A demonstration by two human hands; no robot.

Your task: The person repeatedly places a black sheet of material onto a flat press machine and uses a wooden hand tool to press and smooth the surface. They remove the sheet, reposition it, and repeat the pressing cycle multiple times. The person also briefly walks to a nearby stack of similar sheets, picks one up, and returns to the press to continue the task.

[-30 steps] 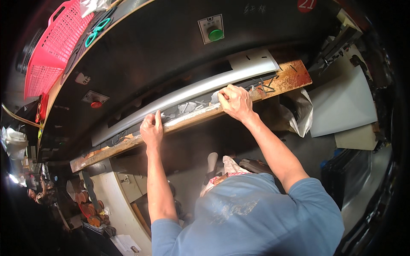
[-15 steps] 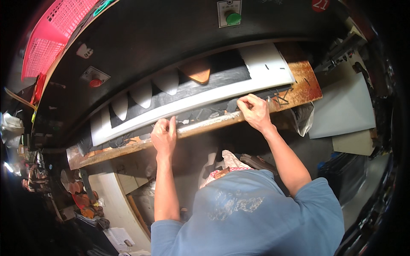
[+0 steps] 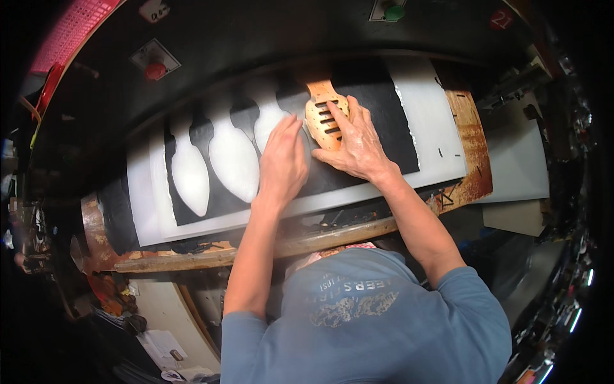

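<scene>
An orange, sole-shaped cutting die (image 3: 315,123) with dark slots and small holes lies on a black sheet (image 3: 396,137). My right hand (image 3: 355,141) grips it, the thumb at its near end and the other fingers over its top and right side. My left hand (image 3: 284,157) is at the left of the die, fingers stretched out and close together; whether they touch its edge I cannot tell. To the left, several white sole-shaped openings (image 3: 190,179) show in the black sheet. Under the sheet is a white board (image 3: 441,147).
The black machine front (image 3: 243,45) overhangs the far side, with a red button (image 3: 155,70) and a green button (image 3: 394,13). A worn wooden table edge (image 3: 192,259) runs along the near side, with dark scraps (image 3: 345,216) by it. A pink basket (image 3: 70,32) stands at the upper left.
The white board and black sheet have come nearer, out from under the machine, showing more of the openings and die. Both hands have moved from the table edge to the die area.
</scene>
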